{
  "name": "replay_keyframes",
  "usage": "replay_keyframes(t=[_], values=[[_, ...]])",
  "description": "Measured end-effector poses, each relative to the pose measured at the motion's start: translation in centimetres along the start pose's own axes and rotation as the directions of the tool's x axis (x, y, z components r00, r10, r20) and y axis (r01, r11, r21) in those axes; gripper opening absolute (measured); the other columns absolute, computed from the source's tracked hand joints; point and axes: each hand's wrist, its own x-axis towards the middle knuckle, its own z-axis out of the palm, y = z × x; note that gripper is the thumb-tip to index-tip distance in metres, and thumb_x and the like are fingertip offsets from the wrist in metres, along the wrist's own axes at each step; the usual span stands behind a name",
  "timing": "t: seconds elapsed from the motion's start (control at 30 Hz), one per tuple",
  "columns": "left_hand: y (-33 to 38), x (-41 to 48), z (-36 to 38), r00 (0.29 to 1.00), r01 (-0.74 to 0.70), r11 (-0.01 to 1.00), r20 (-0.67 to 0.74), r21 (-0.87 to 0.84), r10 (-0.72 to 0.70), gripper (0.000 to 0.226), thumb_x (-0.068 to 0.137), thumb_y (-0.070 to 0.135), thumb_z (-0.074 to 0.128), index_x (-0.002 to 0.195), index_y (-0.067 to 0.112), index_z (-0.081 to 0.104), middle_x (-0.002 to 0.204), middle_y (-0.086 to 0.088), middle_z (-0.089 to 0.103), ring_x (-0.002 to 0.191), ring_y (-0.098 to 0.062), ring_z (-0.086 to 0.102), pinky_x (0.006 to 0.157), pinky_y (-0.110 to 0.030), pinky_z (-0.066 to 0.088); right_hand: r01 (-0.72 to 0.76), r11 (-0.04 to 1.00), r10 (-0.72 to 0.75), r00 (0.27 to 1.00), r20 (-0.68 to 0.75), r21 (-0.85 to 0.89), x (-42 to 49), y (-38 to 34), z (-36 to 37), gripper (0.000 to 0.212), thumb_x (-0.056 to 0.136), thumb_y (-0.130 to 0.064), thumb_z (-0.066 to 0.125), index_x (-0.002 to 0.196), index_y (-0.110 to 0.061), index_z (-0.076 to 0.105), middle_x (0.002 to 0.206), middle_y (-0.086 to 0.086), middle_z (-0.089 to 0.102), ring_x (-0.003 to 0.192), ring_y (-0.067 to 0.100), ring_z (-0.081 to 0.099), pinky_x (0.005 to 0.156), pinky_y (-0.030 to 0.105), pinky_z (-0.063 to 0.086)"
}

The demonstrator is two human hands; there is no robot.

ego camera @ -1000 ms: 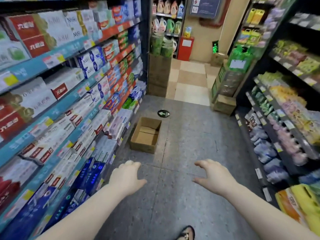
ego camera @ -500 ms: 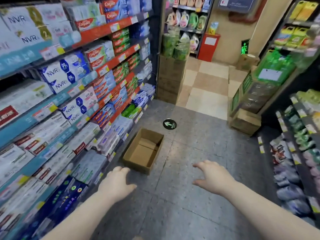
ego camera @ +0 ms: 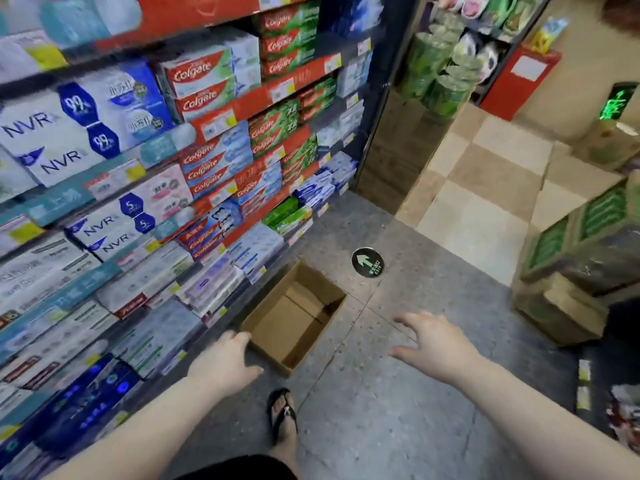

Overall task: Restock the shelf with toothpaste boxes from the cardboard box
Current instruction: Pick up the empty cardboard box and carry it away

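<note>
L hand (ego camera: 225, 367) now nearer box (ego camera: 287, 323) rim

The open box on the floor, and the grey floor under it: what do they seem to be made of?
The cardboard box looks like plain brown cardboard, matte, with folded flaps showing across its bottom. The grey floor seems to be speckled stone or terrazzo slabs with a dull finish and thin joint lines. I cannot tell which of the two it is.

Looks like a shop aisle. Shelves (ego camera: 221, 116) packed with toothpaste boxes (ego camera: 197, 81) and price tags (ego camera: 214, 124). Detergent bottles (ego camera: 436, 74) further back.
</note>
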Motion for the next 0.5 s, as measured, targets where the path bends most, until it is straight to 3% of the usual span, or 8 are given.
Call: replay_keyframes(t=[0.23,0.4,0.5], values=[[3.4,10.1,-4.7,0.996,0.085,0.995,0.0,-0.044,-0.085,0.068,0.078,0.051,0.06,0.136,0.024,0.037,0.142,-0.005,0.039,0.127,-0.025,0.043,0.1,-0.041,0.044,0.047,0.999,-0.048,0.997,0.06,0.021,14.0,1.7,-5.3,0.062,0.078,-0.046,0.063,0.134,-0.029,0.043,0.137,0.002,0.048,0.127,0.024,0.044,0.102,0.038,0.04],[4.5,15.5,-4.7,0.985,0.171,0.982,-0.01,-0.084,-0.173,0.066,0.078,0.049,0.061,0.134,0.019,0.041,0.139,-0.009,0.042,0.126,-0.027,0.043,0.102,-0.038,0.04,0.181,0.983,-0.177,0.975,0.132,-0.02,24.9,1.3,-7.1,0.061,0.078,-0.045,0.065,0.132,-0.026,0.045,0.134,0.005,0.051,0.124,0.026,0.046,0.101,0.042,0.041],[5.5,18.6,-3.3,0.961,0.278,0.944,0.046,-0.179,-0.274,0.064,0.082,0.044,0.06,0.137,0.02,0.037,0.142,-0.007,0.039,0.126,-0.026,0.043,0.096,-0.035,0.041,0.254,0.966,-0.243,0.953,0.179,-0.041,31.6,0.7,-7.0,0.061,0.078,-0.042,0.066,0.131,-0.021,0.047,0.134,0.01,0.051,0.123,0.027,0.047,0.1,0.037,0.042]])
